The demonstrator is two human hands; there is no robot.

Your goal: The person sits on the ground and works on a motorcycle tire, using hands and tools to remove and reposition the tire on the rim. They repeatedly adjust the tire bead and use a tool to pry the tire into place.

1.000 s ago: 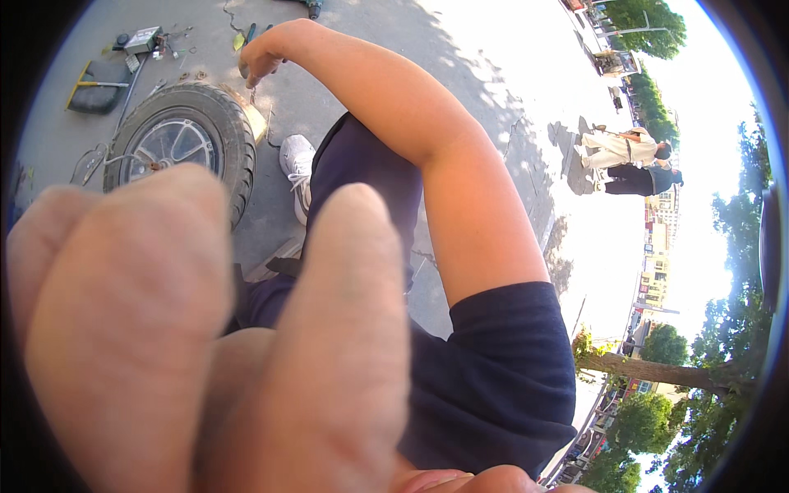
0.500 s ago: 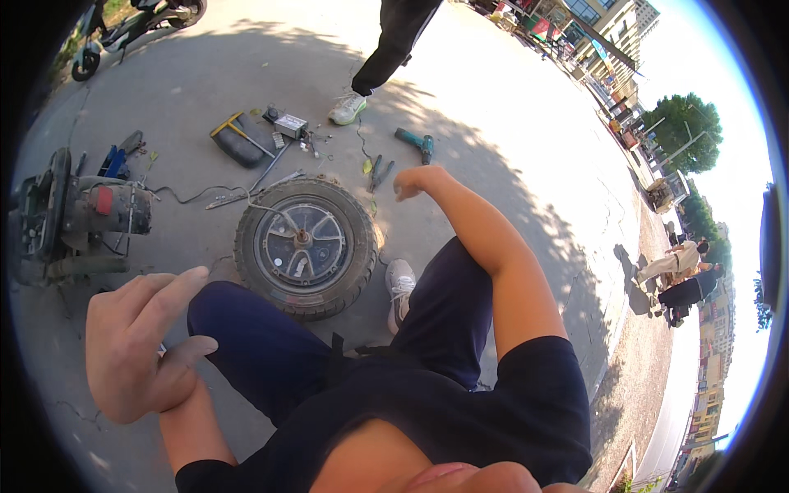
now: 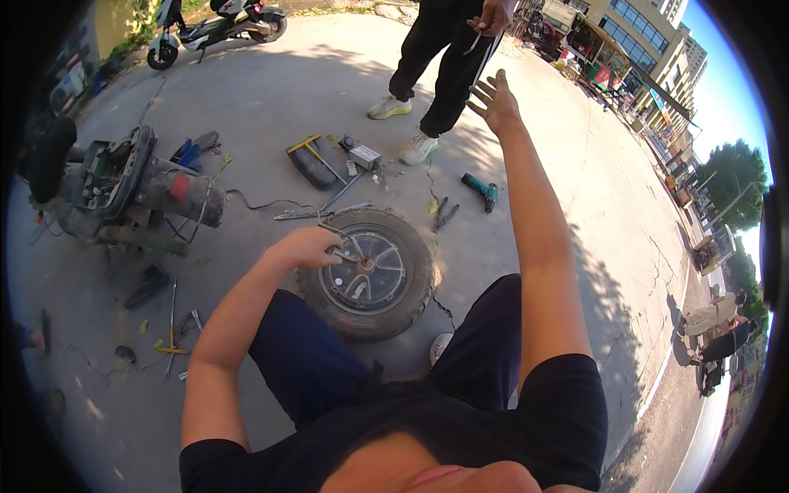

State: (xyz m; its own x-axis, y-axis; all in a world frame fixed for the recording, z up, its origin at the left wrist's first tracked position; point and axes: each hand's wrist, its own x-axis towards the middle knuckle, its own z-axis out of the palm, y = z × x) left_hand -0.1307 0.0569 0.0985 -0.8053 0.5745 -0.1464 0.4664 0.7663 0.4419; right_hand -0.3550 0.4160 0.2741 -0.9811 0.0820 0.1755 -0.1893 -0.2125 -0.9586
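My left hand (image 3: 308, 246) is closed on a metal tool (image 3: 341, 253), apparently a wrench, over the hub of a black-tyred wheel (image 3: 411, 283) lying flat between my knees. A cable runs to the wheel. My right hand (image 3: 498, 103) is raised and open, fingers spread, empty, just below another person's hand (image 3: 496, 16), which holds a slim metal item (image 3: 474, 39); the two hands look apart. A teal cordless drill (image 3: 481, 189) and pliers (image 3: 444, 215) lie right of the wheel. A metal box (image 3: 362, 152) and a black pad (image 3: 311, 168) with a yellow-handled tool lie beyond it.
A person in black trousers (image 3: 444, 74) stands ahead. A partly dismantled scooter (image 3: 173, 197) is on the left, with loose tools (image 3: 173, 329) nearer me. Another scooter (image 3: 218, 33) stands at the back. Two people (image 3: 715, 324) are at the far right.
My left hand has moved from near the camera onto the wheel's hub. My right hand has lifted forward and opened toward the standing person, more of whom now shows, including a hand.
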